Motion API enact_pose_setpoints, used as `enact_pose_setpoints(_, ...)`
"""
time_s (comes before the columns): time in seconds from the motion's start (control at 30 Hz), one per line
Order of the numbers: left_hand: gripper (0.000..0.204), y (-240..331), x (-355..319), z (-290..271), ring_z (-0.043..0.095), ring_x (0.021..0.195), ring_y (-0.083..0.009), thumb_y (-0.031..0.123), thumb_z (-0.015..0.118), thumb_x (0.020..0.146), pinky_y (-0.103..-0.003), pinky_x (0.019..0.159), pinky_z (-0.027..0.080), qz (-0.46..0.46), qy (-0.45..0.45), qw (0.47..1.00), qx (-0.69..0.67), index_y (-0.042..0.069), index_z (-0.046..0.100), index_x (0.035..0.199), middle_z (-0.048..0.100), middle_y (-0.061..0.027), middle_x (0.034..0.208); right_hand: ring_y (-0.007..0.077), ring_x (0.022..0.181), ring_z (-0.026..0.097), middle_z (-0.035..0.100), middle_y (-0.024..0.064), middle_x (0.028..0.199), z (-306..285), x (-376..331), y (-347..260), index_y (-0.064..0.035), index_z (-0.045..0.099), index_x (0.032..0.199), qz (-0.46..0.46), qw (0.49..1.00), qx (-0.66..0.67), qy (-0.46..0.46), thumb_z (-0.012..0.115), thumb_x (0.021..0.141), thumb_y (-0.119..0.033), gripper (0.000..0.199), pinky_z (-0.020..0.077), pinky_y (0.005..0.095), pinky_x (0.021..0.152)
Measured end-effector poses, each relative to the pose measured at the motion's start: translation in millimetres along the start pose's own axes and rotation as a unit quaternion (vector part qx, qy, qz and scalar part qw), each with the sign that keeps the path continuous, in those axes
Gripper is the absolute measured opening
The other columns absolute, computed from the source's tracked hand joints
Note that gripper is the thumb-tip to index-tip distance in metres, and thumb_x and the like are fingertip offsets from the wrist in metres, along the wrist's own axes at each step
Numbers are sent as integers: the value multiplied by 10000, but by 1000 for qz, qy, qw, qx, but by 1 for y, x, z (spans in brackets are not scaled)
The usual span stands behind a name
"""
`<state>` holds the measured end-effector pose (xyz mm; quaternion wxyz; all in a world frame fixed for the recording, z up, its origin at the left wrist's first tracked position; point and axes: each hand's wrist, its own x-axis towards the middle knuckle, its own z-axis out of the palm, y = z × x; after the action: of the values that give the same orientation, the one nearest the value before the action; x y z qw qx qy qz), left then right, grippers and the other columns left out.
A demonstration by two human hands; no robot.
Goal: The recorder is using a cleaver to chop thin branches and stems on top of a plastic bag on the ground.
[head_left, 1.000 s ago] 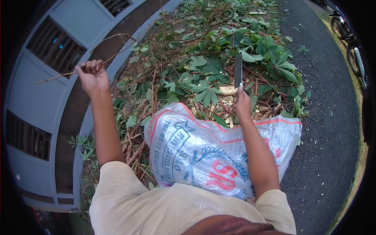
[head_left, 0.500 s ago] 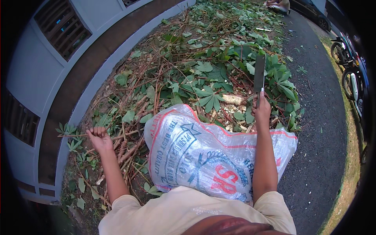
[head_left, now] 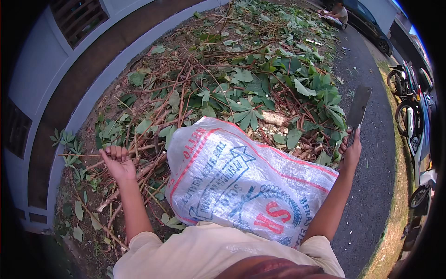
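Observation:
My right hand [head_left: 350, 146], off to the right above the path, is closed around the handle of a wide-bladed cleaver [head_left: 360, 107]. Its dark blade points up and away from me. To the left, my left hand [head_left: 120, 165] is closed, with a thin leafy stem [head_left: 81, 155] pinched at the fingertips and sticking out leftward. Across my lap lies a white woven sack [head_left: 246, 186] with red stripes and blue print. Just beyond it are pale chopped pieces [head_left: 269, 132] and a short thick stem piece [head_left: 275, 118] among the leaves.
A broad heap of cut branches and green leaves [head_left: 246, 79] spreads ahead. A pale wall [head_left: 46, 83] and a gutter run along the left. On the right are a dark paved path [head_left: 371, 186], parked motorbikes [head_left: 413, 111] and a car [head_left: 367, 25]. Another person [head_left: 338, 15] sits far off.
My right hand has swung to the right with the cleaver, away from the heap. My left hand stays nearly in place with the stem. The view has shifted slightly right.

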<state>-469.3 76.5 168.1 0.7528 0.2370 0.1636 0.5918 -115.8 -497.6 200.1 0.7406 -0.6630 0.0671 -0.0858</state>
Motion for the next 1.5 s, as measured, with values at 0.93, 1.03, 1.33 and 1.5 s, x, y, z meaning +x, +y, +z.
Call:
enact_pose_setpoints(0.93, 550, -11, -68, -78, 131, 483, -86, 623, 382, 1071, -260, 434, 143, 23, 247, 968, 43, 186, 326, 742, 193, 52, 574, 461, 982, 686, 715, 275, 1053, 343, 236, 52, 7, 690, 1094, -306, 637, -676, -210, 473, 1056, -461, 517, 545, 539, 846)
enact_pose_setpoints(1.03, 558, 15, -67, -110, 148, 495, -99, 635, 331, 1075, -265, 451, 171, 82, 280, 955, 47, 188, 339, 741, 214, 49, 579, 486, 1057, 650, 694, 297, 1102, 280, 252, 80, 23, 674, 1098, -270, 704, -646, -121, 455, 1058, -487, 557, 514, 548, 912)
enact_pose_setpoints(1.33, 716, 7, 13, -103, 260, 567, -163, 725, 139, 1035, -321, 547, 249, 43, 214, 976, 20, 129, 351, 702, 274, -9, 624, 441, 721, 615, 624, 242, 744, 180, 84, 50, -10, 637, 1001, -246, 706, -596, -292, 488, 1058, -490, 506, 454, 527, 696)
enact_pose_setpoints(1.5, 769, 27, 77, -74, 280, 594, -208, 765, 117, 999, -351, 593, 296, 86, -60, 975, -198, 93, 360, 716, 284, -41, 640, 362, 673, 609, 618, 200, 725, 111, 48, 86, -4, 662, 1099, -206, 792, -499, -285, 493, 1061, -489, 515, 452, 471, 667)
